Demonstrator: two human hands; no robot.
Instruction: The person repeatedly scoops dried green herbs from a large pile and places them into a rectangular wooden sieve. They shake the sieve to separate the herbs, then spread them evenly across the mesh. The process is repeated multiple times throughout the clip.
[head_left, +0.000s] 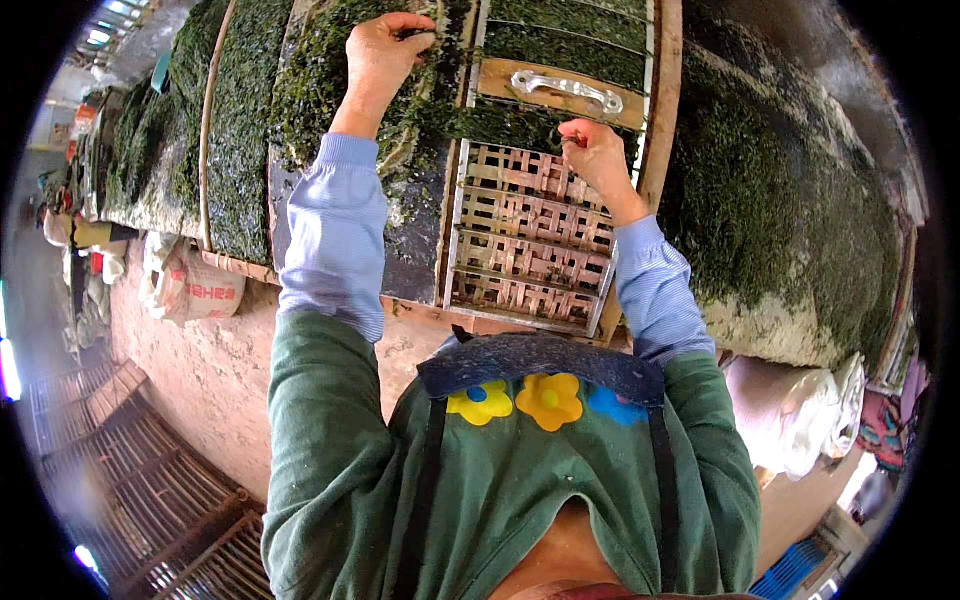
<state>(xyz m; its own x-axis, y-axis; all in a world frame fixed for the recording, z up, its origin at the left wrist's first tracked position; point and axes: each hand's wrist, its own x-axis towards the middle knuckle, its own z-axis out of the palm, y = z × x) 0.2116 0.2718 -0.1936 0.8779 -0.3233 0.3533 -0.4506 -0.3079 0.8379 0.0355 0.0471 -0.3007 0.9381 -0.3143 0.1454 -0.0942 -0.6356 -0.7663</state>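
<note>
Seaweed point(520, 125) covers the woven bamboo frame point(525, 260) ahead of me. My left hand point(385, 50) pinches the dark sheet up high; my right hand point(595, 150) grips its edge below the metal handle point(566, 90).

**Both arms stretched forward, hands working at different heights**

The left hand point(385, 45) reaches farthest, well up and to the left of the metal handle point(566, 89), arm nearly straight, fingers curled over with the tips pinched together. The right hand point(597, 152) sits just below that handle, wrist bent, fingers bunched in a closed grip. Both forearms wear light blue cuffs under green sleeves, the left one raised higher than the right.
</note>
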